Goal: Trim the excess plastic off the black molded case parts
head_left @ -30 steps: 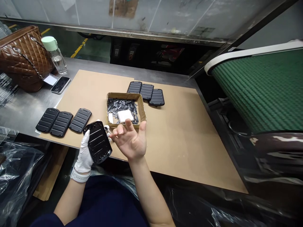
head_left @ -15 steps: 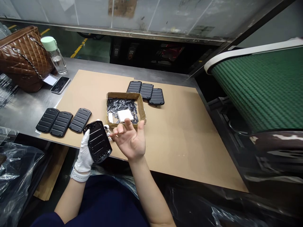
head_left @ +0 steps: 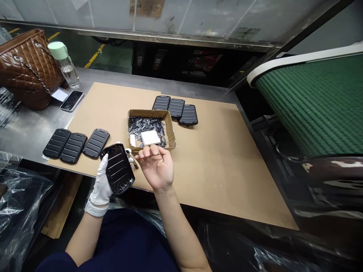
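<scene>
My left hand (head_left: 102,181), in a white glove, grips a black ribbed plastic panel (head_left: 118,170) by its edges. The panel is tilted, and its hollow side with small posts faces me. White gloved fingertips show beyond its right edge. My bare right hand (head_left: 157,170) is beside that edge, palm up, fingers curled in and thumb close to them. Whatever those fingers may hold is hidden. Just behind the right hand stands an open cardboard box (head_left: 171,132) of small black plastic strips (head_left: 144,124), with a white block (head_left: 150,138) on them.
Several similar black panels lie on the cardboard sheet (head_left: 215,162), some at left (head_left: 73,147) and some behind the box (head_left: 176,107). A phone (head_left: 72,101), a bottle (head_left: 66,66) and a brown bag (head_left: 31,71) stand at the back left. A green conveyor belt (head_left: 314,105) rises at right.
My right hand's raised fingers and thumb have curled inward and drawn together beside the panel. The left hand still holds the panel in nearly the same place.
</scene>
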A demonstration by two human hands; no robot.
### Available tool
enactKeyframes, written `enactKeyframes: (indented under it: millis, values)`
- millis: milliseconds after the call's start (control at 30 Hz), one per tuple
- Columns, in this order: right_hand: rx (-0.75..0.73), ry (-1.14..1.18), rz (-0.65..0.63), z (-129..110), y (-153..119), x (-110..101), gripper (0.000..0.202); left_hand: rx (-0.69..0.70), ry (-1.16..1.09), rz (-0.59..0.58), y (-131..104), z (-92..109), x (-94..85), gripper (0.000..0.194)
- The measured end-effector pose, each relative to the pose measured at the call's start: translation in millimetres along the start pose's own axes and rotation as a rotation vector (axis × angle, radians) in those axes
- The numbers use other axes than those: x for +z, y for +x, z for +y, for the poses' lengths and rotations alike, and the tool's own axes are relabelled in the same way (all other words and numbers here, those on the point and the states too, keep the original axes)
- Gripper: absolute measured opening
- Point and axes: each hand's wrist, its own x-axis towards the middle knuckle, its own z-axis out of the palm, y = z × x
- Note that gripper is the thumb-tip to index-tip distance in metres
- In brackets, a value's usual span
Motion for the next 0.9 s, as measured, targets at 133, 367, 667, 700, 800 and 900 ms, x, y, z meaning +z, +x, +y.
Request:
enactKeyframes:
  millis: [133, 367, 667, 700, 800, 900]
  values:
    - [-0.069, -0.154, 0.035, 4, 2, -8, 0.039, 0.004, -0.002, -0.019, 0, 0, 0.5, 0.047]
    - [-0.141, -0.91, 0.031, 24, 6, -51, 0.041, -0.022, -0.024, 0.066, 4, 0, -5.3, 0.044]
    - [-0.036, -0.912, -0.003, 33, 4, -68, 0.044, -0.033, 0.019, 0.015, 6, 3, -9.3, 0.044]
    - [-0.045, -0.898, 0.015, 32, 2, -67, 0.046, -0.022, 0.02, -0.011, 7, 3, -11.2, 0.044]
    - [-0.057, -0.8, 0.087, 30, -4, -62, 0.042, -0.052, 0.036, -0.036, 10, 3, -17.4, 0.044]
    - [-0.047, -0.71, 0.12, 30, -6, -58, 0.034, -0.098, 0.062, 0.013, 14, 2, -21.9, 0.046]
